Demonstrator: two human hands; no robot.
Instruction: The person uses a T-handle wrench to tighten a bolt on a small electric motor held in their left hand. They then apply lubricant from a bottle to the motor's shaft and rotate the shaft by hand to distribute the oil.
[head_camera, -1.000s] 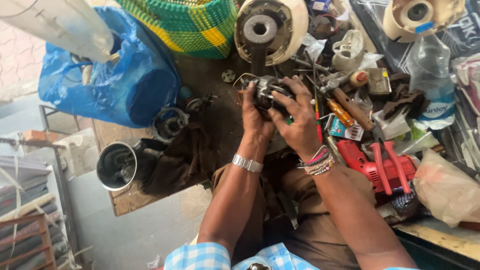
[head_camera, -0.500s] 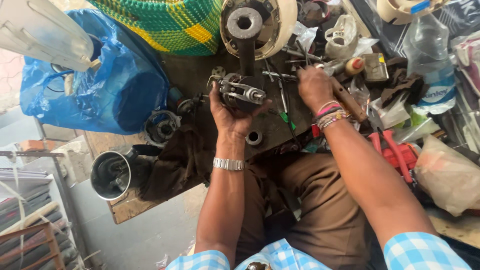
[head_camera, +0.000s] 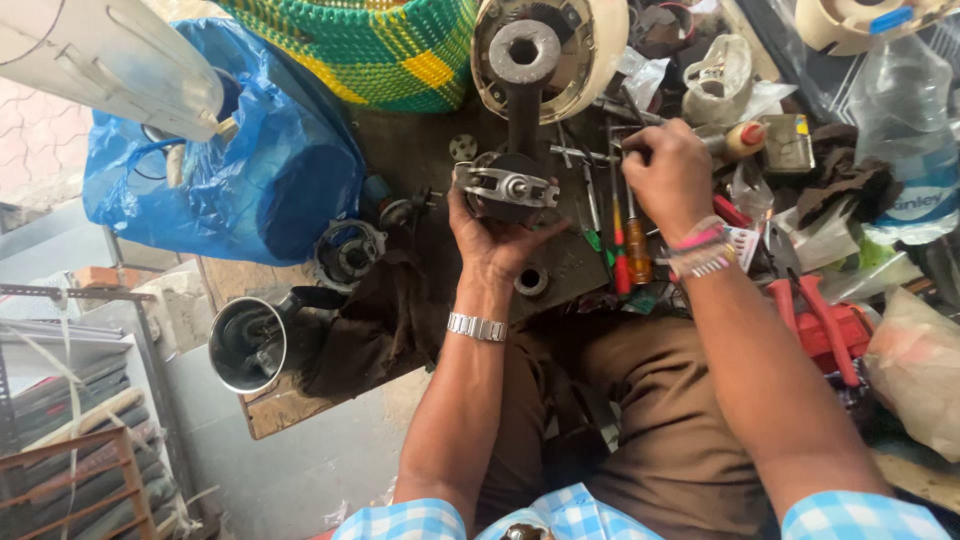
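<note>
- The left hand (head_camera: 497, 238) is cupping a small motor part (head_camera: 505, 188) from below, fingers wrapped around it, just above the cluttered surface (head_camera: 415, 150).
- The right hand (head_camera: 668, 172) is closing on thin metal tools (head_camera: 590, 152) among the screwdrivers (head_camera: 630, 245).
- A blue plastic bag (head_camera: 240, 170) is lying to the left, and red pliers (head_camera: 815, 310) are resting beside the right forearm.

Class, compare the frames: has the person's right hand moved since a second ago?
Yes. The right hand left the motor part held by the left hand and moved right, onto the screwdrivers.
</note>
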